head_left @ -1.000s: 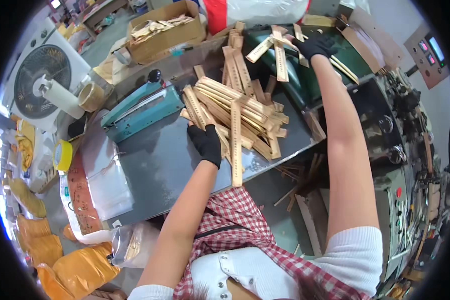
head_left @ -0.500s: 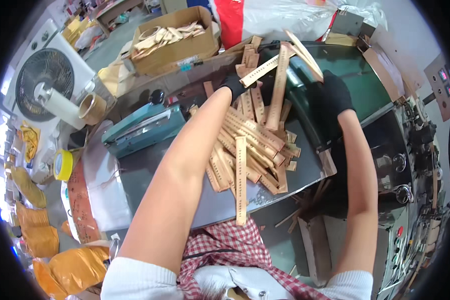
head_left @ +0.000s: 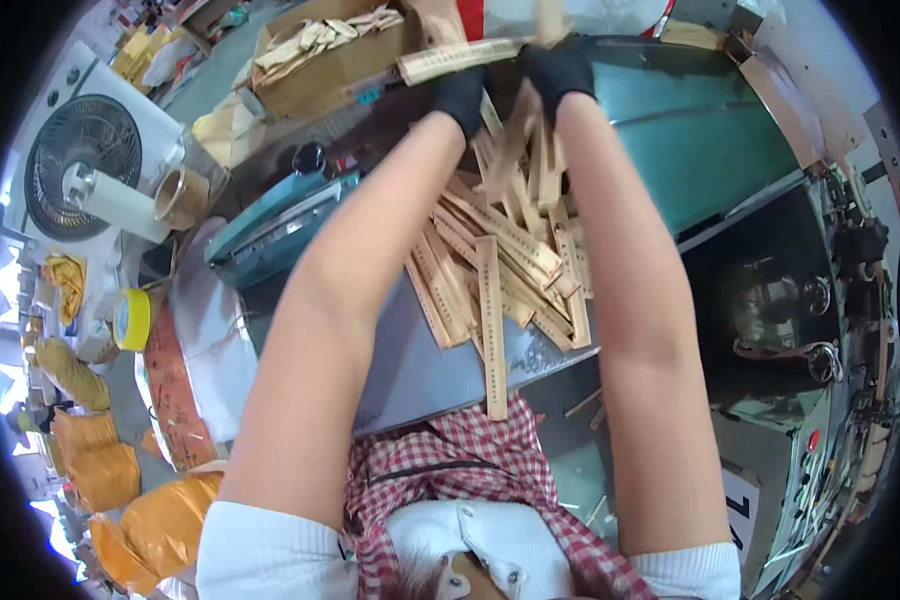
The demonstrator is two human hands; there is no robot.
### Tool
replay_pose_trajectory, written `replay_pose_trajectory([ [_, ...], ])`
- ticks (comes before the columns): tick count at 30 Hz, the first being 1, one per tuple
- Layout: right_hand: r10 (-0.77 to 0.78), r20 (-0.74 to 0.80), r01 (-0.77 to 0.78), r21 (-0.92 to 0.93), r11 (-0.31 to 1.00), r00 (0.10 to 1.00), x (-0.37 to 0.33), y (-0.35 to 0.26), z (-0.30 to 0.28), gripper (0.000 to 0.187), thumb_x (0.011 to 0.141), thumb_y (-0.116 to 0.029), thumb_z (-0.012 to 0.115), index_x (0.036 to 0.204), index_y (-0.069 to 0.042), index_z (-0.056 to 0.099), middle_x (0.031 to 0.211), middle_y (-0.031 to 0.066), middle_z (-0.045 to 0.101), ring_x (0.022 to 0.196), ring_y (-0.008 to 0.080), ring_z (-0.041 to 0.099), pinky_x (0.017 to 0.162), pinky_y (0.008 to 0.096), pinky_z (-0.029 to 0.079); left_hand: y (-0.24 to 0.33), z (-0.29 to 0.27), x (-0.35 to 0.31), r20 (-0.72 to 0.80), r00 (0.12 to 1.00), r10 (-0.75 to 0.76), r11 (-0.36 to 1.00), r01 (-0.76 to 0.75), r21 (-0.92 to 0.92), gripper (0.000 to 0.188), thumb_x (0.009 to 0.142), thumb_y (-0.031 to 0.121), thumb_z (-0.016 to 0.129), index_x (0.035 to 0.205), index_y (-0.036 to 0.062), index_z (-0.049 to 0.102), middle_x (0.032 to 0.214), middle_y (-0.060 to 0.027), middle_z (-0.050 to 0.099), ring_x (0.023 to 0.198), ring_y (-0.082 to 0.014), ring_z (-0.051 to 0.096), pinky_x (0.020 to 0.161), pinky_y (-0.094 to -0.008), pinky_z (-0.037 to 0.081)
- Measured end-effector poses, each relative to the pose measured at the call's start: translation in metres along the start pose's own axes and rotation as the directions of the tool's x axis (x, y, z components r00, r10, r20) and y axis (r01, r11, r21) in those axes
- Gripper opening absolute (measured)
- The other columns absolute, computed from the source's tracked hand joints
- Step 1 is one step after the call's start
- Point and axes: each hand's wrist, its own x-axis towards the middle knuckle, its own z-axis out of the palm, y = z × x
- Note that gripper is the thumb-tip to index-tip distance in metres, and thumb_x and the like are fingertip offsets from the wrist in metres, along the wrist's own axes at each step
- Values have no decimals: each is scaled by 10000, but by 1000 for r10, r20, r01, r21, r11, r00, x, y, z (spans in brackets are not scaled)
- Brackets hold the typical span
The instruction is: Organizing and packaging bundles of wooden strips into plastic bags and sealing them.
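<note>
Black gloves cover both hands. My left hand [head_left: 460,98] is closed on a wooden ruler [head_left: 458,61] lying crosswise above its fingers. Close to its right, my right hand [head_left: 562,76] is closed around a blurred ruler [head_left: 550,22] that stands up from its fingers. Another smeared ruler [head_left: 511,150] hangs between the hands; which hand touches it, if either, I cannot tell. Below them a loose heap of wooden rulers [head_left: 510,240] covers the grey table [head_left: 400,350]. One ruler [head_left: 491,330] juts over the table's near edge. The fingers are partly hidden by the rulers and blur.
A teal metal device [head_left: 280,230] stands left of the heap. At the right is a green surface [head_left: 705,110] beside dark machinery [head_left: 770,290]. An open cardboard box [head_left: 325,85] of wooden pieces sits at the far left. Yellow tape [head_left: 132,320] and a fan [head_left: 83,168] are at left.
My right hand has swung left from the green surface to beside my left hand. Both hands now sit higher in the picture, and the whole view has shifted slightly.
</note>
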Motion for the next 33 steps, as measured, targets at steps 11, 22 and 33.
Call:
replay_pose_trajectory([
  [11,-11,276,63,-184,981,961,-126,63,-9,594,820,-259,650,1294,5,408,1114,251,578,1023,409,563,886,424,464,85,-183,-217,-64,939,337,870,-284,403,300,829,157,701,1066,10,590,918,-69,629,807,-139,575,709,-279,459],
  [22,-34,620,-301,428,852,784,-223,88,73,712,737,-457,734,1219,6,488,1084,179,617,990,262,606,829,361,483,-16,-120,-240,8,959,-285,958,284,21,894,569,358,872,1205,-61,404,1139,-199,537,1078,-285,528,924,-370,425],
  [33,-380,611,158,386,909,694,-447,-30,18,817,740,-326,710,1303,84,282,1216,290,398,1158,428,393,982,441,361,7,-265,-360,-113,914,-390,920,391,-11,889,621,285,851,1285,-52,366,1197,-183,515,1068,-281,545,899,-356,454],
])
